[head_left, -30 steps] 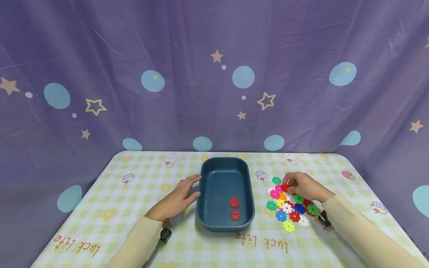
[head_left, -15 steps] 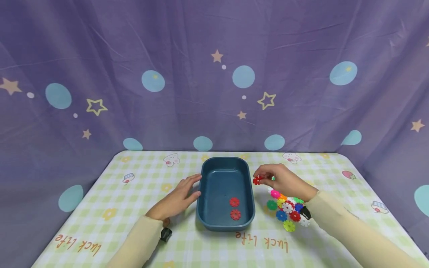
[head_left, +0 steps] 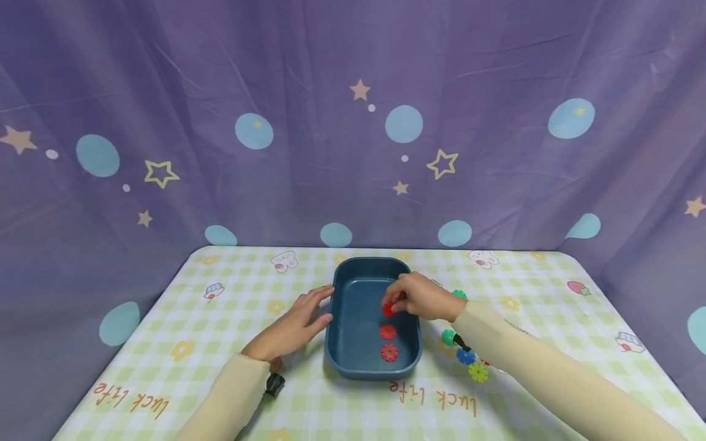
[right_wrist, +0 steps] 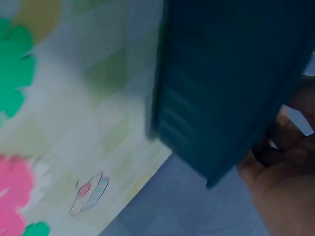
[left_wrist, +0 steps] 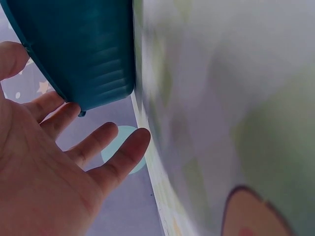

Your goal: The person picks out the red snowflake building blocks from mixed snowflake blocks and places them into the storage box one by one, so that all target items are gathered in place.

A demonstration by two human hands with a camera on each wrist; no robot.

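A dark teal rectangular bin (head_left: 353, 361) stands mid-table. Two red flower-shaped plastic discs (head_left: 389, 353) lie in its near right part. Over the bin's right side, my right hand (head_left: 419, 296) pinches a third red disc (head_left: 388, 309) between thumb and fingers. That disc is hidden behind the bin wall in the right wrist view. With fingers spread and fairly straight, my left hand (head_left: 292, 324) touches the bin's left rim; the left wrist view shows its fingertips (left_wrist: 71, 109) against the bin's outer side.
To the bin's right lies a loose group of flower discs, with a yellow one (head_left: 478, 372), a blue one (head_left: 466, 356) and green ones visible; my right sleeve (head_left: 513, 343) covers others. A checked cloth (head_left: 231, 331) covers the table, and a purple curtain (head_left: 298, 184) hangs behind.
My right hand has picked a red disc from the group and carried it left, over the bin. The left hand has stayed at the rim.
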